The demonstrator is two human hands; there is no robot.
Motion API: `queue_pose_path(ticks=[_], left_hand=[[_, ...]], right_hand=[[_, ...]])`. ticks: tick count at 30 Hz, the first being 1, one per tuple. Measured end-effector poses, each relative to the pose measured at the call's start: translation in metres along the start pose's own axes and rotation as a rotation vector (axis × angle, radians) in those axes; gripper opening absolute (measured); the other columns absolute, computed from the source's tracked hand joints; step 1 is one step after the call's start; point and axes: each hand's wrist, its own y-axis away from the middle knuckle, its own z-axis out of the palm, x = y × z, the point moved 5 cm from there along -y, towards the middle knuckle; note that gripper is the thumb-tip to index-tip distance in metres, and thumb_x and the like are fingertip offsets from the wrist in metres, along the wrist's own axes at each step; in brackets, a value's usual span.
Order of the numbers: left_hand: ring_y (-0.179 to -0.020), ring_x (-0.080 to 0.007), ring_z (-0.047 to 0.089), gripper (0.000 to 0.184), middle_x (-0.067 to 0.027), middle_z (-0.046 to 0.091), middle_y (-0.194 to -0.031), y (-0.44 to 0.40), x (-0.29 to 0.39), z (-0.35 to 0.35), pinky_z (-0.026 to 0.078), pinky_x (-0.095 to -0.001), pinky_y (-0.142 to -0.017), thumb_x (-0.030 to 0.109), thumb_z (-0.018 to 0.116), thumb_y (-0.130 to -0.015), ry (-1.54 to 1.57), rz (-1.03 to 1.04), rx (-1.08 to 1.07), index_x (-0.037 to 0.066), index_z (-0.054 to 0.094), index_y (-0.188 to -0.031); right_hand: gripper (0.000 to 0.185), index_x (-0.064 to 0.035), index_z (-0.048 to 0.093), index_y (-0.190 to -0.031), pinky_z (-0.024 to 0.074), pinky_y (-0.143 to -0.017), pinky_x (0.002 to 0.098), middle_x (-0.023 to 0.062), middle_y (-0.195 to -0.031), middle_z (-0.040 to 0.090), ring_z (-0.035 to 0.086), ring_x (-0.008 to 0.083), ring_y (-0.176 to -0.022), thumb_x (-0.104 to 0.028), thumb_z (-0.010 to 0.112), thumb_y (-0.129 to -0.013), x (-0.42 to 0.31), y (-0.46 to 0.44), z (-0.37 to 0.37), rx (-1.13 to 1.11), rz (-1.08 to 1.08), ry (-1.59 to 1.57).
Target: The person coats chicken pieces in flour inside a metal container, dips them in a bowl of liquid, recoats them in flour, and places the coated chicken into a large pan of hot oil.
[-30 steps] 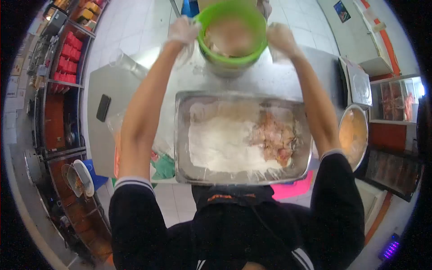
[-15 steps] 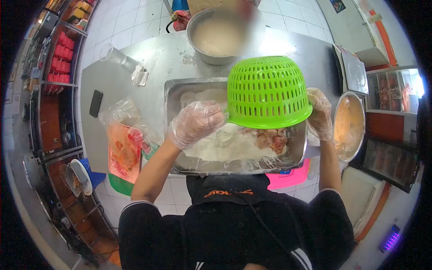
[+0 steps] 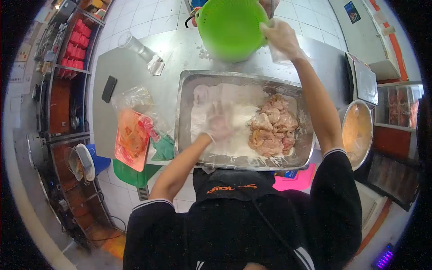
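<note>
My right hand (image 3: 283, 38), in a clear plastic glove, grips the rim of a green colander (image 3: 231, 29) at the far side of the table. The colander is tipped so that its inside faces me. My left hand (image 3: 219, 123), also gloved and blurred by motion, is over the white flour (image 3: 202, 135) with its fingers apart and nothing held. Pieces of raw chicken (image 3: 272, 128) lie heaped on the right side of the metal tray (image 3: 184, 155), next to the flour.
A pink tray (image 3: 128, 155) of food and a clear plastic bag (image 3: 135, 99) are at the left. A phone (image 3: 108, 88), a clear cup (image 3: 133, 42) and a crumpled paper (image 3: 156, 65) lie beyond. A big metal bowl (image 3: 357, 130) stands at the right, below a scale (image 3: 362, 81).
The colander has moved from above the tray to the far side, now in my right hand only. My left hand has let go and come down over the flour. Chicken lies in the tray.
</note>
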Motion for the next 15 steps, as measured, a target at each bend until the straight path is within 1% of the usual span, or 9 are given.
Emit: queue_pose_path(ticks=[1,3,4,6,9,10,11,13,15], left_hand=[[-0.140,-0.0433,0.033,0.093,-0.0268,0.045,-0.142,0.002,0.001,-0.012,0.034,-0.0574,-0.110,0.066,0.065,-0.078,-0.001,0.009,-0.010,0.003,0.043,-0.142],[-0.137,-0.0511,0.034,0.087,-0.0277,0.039,-0.149,0.007,0.022,-0.040,0.027,-0.0618,-0.113,0.064,0.063,-0.081,0.281,0.018,-0.419,0.006,0.044,-0.144],[-0.137,-0.0511,0.034,0.087,-0.0277,0.039,-0.149,0.003,0.032,-0.056,0.027,-0.0618,-0.113,0.064,0.063,-0.081,0.295,0.012,-0.422,0.006,0.044,-0.144],[-0.136,-0.0469,0.039,0.079,-0.0271,0.044,-0.146,0.013,0.044,-0.058,0.030,-0.0585,-0.113,0.057,0.064,-0.082,0.190,0.016,-0.970,0.011,0.046,-0.144],[-0.133,-0.0428,0.045,0.079,-0.0253,0.051,-0.138,0.041,0.040,-0.005,0.035,-0.0547,-0.111,0.052,0.068,-0.080,0.481,0.100,-0.907,0.008,0.047,-0.142],[-0.129,-0.0404,0.049,0.074,-0.0241,0.056,-0.132,0.035,0.040,-0.008,0.038,-0.0519,-0.109,0.049,0.069,-0.080,0.412,0.082,-0.869,0.006,0.050,-0.137],[-0.125,-0.0380,0.053,0.070,-0.0229,0.060,-0.126,0.029,0.041,-0.018,0.040,-0.0491,-0.107,0.046,0.069,-0.080,0.340,0.055,-0.836,0.004,0.054,-0.133],[-0.117,-0.0360,0.058,0.049,-0.0211,0.066,-0.114,0.022,0.050,-0.099,0.045,-0.0461,-0.101,0.037,0.061,-0.086,0.090,0.104,-0.213,0.001,0.060,-0.119],[-0.114,-0.0355,0.059,0.041,-0.0219,0.066,-0.112,0.041,0.027,-0.058,0.046,-0.0455,-0.101,0.032,0.056,-0.089,0.173,0.013,-0.283,0.001,0.061,-0.116]], right_hand=[[0.038,-0.0013,0.068,-0.099,0.0526,-0.078,0.0411,0.0190,-0.091,0.071,0.068,0.0303,-0.085,-0.038,0.061,-0.091,-0.004,-0.004,0.003,-0.031,0.026,-0.082],[0.041,-0.0016,0.069,-0.101,0.0526,-0.079,0.0399,0.0183,-0.095,0.072,0.069,0.0292,-0.087,-0.040,0.061,-0.091,0.000,0.007,0.006,-0.083,0.070,-0.147],[0.043,-0.0017,0.070,-0.102,0.0524,-0.080,0.0390,0.0171,-0.095,0.072,0.068,0.0276,-0.089,-0.042,0.062,-0.091,-0.007,0.019,-0.002,0.031,-0.025,-0.192],[0.045,-0.0021,0.071,-0.105,0.0518,-0.083,0.0376,0.0161,-0.095,0.073,0.068,0.0258,-0.091,-0.044,0.063,-0.091,-0.023,0.049,-0.011,0.115,-0.091,-0.267],[0.044,-0.0008,0.072,-0.102,0.0522,-0.080,0.0356,0.0147,-0.089,0.072,0.068,0.0228,-0.088,-0.043,0.063,-0.093,-0.022,0.116,-0.007,-0.008,-0.001,-0.274],[0.044,0.0010,0.071,-0.094,0.0513,-0.071,0.0339,0.0123,-0.083,0.070,0.066,0.0183,-0.079,-0.042,0.063,-0.094,-0.021,0.145,0.001,-0.121,0.216,-0.482],[0.044,0.0020,0.070,-0.089,0.0490,-0.064,0.0343,0.0100,-0.078,0.068,0.062,0.0146,-0.073,-0.041,0.062,-0.095,-0.004,0.166,0.012,-0.252,0.238,-0.403],[0.038,0.0004,0.069,-0.089,0.0471,-0.061,0.0368,0.0097,-0.078,0.067,0.060,0.0178,-0.067,-0.037,0.062,-0.094,-0.034,0.209,-0.003,-0.195,0.367,-0.389],[0.030,-0.0020,0.070,-0.090,0.0493,-0.066,0.0388,0.0111,-0.081,0.068,0.062,0.0227,-0.072,-0.031,0.065,-0.090,-0.011,0.243,0.042,-0.016,-0.044,-0.508]])
